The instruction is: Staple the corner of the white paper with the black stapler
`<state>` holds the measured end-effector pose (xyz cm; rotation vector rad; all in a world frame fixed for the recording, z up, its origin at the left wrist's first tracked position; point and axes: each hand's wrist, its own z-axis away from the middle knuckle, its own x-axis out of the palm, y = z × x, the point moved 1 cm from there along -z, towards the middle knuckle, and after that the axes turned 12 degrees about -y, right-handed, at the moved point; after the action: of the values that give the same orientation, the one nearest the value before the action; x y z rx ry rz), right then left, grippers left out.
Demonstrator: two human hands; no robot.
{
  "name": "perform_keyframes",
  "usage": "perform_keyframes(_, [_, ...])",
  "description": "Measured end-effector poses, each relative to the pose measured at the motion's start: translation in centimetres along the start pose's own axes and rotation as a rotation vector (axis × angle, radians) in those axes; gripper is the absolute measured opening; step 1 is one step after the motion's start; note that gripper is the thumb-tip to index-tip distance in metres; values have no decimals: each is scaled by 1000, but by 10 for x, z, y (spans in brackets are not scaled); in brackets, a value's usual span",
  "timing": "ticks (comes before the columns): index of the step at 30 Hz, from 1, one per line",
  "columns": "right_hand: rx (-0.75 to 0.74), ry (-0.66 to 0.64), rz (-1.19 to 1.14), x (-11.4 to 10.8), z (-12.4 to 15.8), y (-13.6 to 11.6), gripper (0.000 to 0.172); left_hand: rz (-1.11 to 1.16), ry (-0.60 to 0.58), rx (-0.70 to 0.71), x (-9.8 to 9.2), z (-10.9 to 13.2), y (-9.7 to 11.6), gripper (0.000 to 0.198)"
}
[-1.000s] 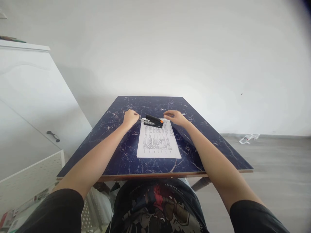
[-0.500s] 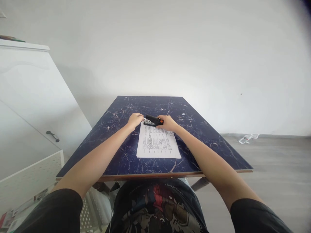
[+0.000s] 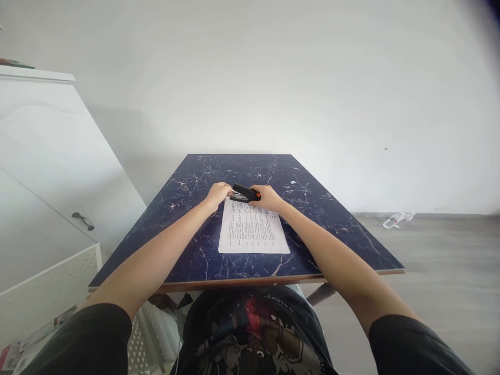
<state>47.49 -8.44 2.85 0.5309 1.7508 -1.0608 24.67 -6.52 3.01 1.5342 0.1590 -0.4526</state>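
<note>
A black stapler (image 3: 245, 192) with an orange part at its rear end lies across the far edge of the printed paper (image 3: 255, 234). My right hand (image 3: 267, 198) is closed around the stapler's rear end. At the paper's far left corner, my left hand (image 3: 220, 195) pinches with its fingertips right beside the stapler's front end. Those fingertips partly cover the corner. The sheet, or stack of sheets, lies flat with rows of text, and I cannot tell how many layers it has.
The dark blue marble-patterned table (image 3: 195, 250) carries a small white scrap (image 3: 292, 182) to the right of my hands. A white cabinet (image 3: 42, 156) stands at the left. Clear plastic packaging (image 3: 397, 220) lies on the grey floor by the wall.
The whole view has shifted very slightly. Both hands, the stapler and the paper keep nearly the same places relative to each other.
</note>
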Motion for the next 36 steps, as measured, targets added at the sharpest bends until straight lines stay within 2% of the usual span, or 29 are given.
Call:
perform_keyframes(3, [-17, -19, -8, 2, 0, -4, 49, -359, 108, 116, -6, 2, 0, 23])
perform_keyframes(5, [-13, -43, -3, 2, 0, -5, 45, -609, 155, 161, -10, 2, -5, 32])
perform_keyframes(8, [1, -79, 26, 2, 2, -3, 39, -881, 208, 49, -17, -2, -17, 48])
perform_keyframes(12, [28, -121, 12, 2, 3, -2, 47, -907, 144, -237, -24, -12, -30, 60])
perform_keyframes(15, [32, -176, 7, 0, 3, -3, 48, -923, 102, -261, -26, -16, -32, 62])
perform_keyframes(21, [18, -205, 54, -10, 11, 1, 44, -970, 117, -253, -24, -15, -37, 63])
perform_keyframes(24, [12, -171, 98, -20, 34, 17, 44, -980, 144, -246, -21, -18, -42, 64])
perform_keyframes(27, [51, -149, 83, -37, 72, 46, 53, -980, 156, -239, -18, -22, -45, 64])
perform_keyframes(32, [226, -132, 85, -72, 138, 104, 63, -958, 185, -211, -15, -24, -45, 64])
perform_keyframes(36, [307, -136, 40, -83, 164, 132, 64, -939, 196, -210, -14, -22, -44, 63])
